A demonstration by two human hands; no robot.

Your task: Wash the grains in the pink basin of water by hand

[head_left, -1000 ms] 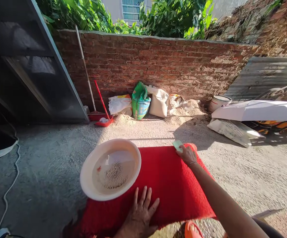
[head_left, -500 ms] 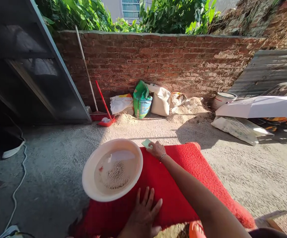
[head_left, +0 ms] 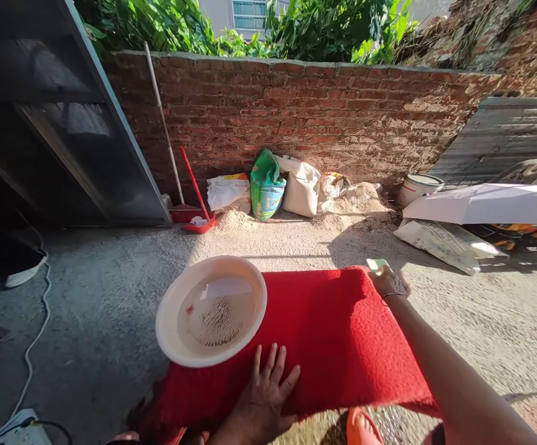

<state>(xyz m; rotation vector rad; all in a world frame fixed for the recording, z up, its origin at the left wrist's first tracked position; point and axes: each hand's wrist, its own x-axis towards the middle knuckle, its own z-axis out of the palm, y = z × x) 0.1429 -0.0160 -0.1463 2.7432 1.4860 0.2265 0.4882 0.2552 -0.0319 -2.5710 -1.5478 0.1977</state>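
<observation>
A shaggy red cloth or mat (head_left: 314,334) is spread out flat in front of me, its right side hanging over an edge. My left hand (head_left: 268,392) lies palm down on its near part, fingers spread. At the far right corner, my right hand (head_left: 391,285) is closed on a pale green flat rectangular piece (head_left: 376,264); its exact kind is unclear, and the fingers are slightly blurred. On the left part of the cloth stands a pale pink plastic basin (head_left: 169,327) with clear water in it.
Along the brick wall (head_left: 319,123) stand a red dustpan (head_left: 199,225), a green sack (head_left: 268,191) and a beige sack (head_left: 301,194). A white umbrella (head_left: 481,201) and a bucket (head_left: 419,188) are on the right. A white cable (head_left: 31,346) runs along the ground at left.
My right hand has swept rightward with the green piece, from beside the basin to the cloth's far right corner. The cloth's right side has shifted inward. My left hand stays flat.
</observation>
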